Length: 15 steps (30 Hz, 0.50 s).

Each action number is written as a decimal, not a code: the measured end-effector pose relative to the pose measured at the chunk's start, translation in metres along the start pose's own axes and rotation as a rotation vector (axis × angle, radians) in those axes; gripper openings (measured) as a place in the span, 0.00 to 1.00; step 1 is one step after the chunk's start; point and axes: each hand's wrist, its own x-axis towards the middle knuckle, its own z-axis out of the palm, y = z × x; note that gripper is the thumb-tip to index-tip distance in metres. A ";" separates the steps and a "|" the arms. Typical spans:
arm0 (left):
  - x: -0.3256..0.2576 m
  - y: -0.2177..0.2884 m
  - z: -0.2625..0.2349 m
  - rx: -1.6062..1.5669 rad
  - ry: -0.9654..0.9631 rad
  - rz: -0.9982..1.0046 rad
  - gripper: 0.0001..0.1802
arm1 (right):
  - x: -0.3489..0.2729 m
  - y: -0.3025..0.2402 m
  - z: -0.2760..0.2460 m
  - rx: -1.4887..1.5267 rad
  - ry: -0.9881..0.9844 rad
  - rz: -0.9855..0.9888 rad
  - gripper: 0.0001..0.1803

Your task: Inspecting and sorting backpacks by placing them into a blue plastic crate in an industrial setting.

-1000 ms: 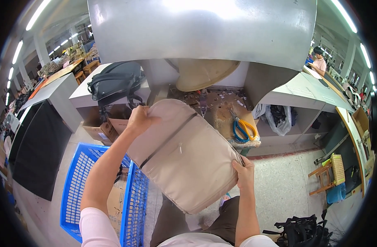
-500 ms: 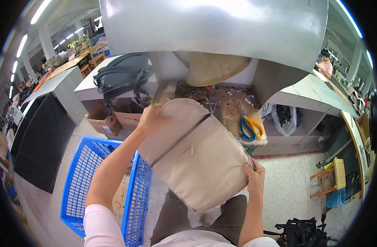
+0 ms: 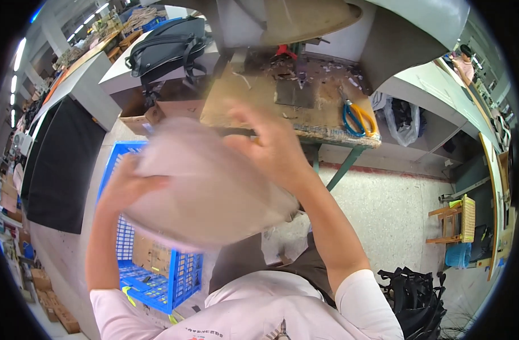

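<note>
A beige fabric bag panel [image 3: 208,192] is tilted above my lap, smeared by motion. Its left edge is gripped by my left hand [image 3: 123,184], the thumb lying over the top face and the other fingers mostly hidden. Over the panel's far right side is my right hand [image 3: 270,144], blurred, with thumb and forefinger apart and nothing seen between them. Whether it touches the fabric I cannot tell. Beyond it stands a worn workbench [image 3: 219,110] strewn with scraps. Scissors [image 3: 358,119] with one blue and one orange handle lie at its right end.
A blue plastic basket [image 3: 185,283] holding cardboard stands at my left. A black backpack [image 3: 168,48] rests on the far-left table above a cardboard box [image 3: 183,110]. Black straps [image 3: 412,300] are heaped at lower right, near a wooden stool [image 3: 463,218]. A metal hood overhangs the bench.
The panel has moved left and tipped flatter. My left hand has dropped down its left side. My right hand has left the lower right corner and moved up to the far side. My view has shifted downward.
</note>
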 end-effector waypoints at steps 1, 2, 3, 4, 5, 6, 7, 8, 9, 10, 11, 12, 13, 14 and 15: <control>-0.020 -0.014 -0.016 -0.145 0.149 -0.040 0.18 | -0.012 0.000 0.001 0.064 -0.018 0.211 0.16; -0.045 -0.027 -0.034 -0.290 0.305 -0.074 0.22 | -0.031 -0.001 -0.004 0.126 -0.043 0.418 0.17; -0.074 -0.065 -0.070 -0.297 0.418 -0.170 0.30 | -0.057 -0.001 -0.003 0.143 -0.157 0.503 0.18; -0.099 -0.072 -0.078 -0.339 0.483 -0.173 0.33 | -0.090 0.005 0.002 0.137 -0.274 0.594 0.20; -0.120 -0.078 -0.078 -0.445 0.520 -0.112 0.34 | -0.122 0.008 0.011 0.236 -0.463 0.692 0.25; -0.134 -0.084 -0.077 -0.563 0.533 -0.041 0.35 | -0.155 0.008 0.016 0.311 -0.640 0.794 0.31; -0.150 -0.088 -0.078 -0.557 0.535 -0.041 0.35 | -0.190 0.009 0.023 0.519 -0.751 0.765 0.36; -0.161 -0.105 -0.078 -0.663 0.571 -0.003 0.35 | -0.209 -0.006 0.029 0.791 -0.811 0.954 0.39; -0.171 -0.120 -0.076 -0.762 0.614 0.035 0.35 | -0.215 -0.016 0.036 0.907 -0.909 0.864 0.42; -0.176 -0.132 -0.070 -0.760 0.616 0.033 0.35 | -0.216 -0.028 0.039 1.222 -0.873 0.916 0.44; -0.180 -0.145 -0.065 -0.839 0.731 0.085 0.34 | -0.209 -0.044 0.038 1.361 -0.788 1.058 0.38; -0.177 -0.156 -0.058 -0.927 0.835 0.143 0.33 | -0.207 -0.047 0.038 1.254 -0.740 1.077 0.31; -0.173 -0.162 -0.050 -0.938 0.827 0.156 0.33 | -0.204 -0.046 0.036 1.144 -0.687 1.090 0.25; -0.165 -0.164 -0.040 -1.053 0.749 0.166 0.32 | -0.200 -0.040 0.033 1.030 -0.531 1.093 0.19; -0.155 -0.164 -0.032 -1.164 0.662 0.179 0.31 | -0.195 -0.034 0.029 0.915 -0.373 1.084 0.14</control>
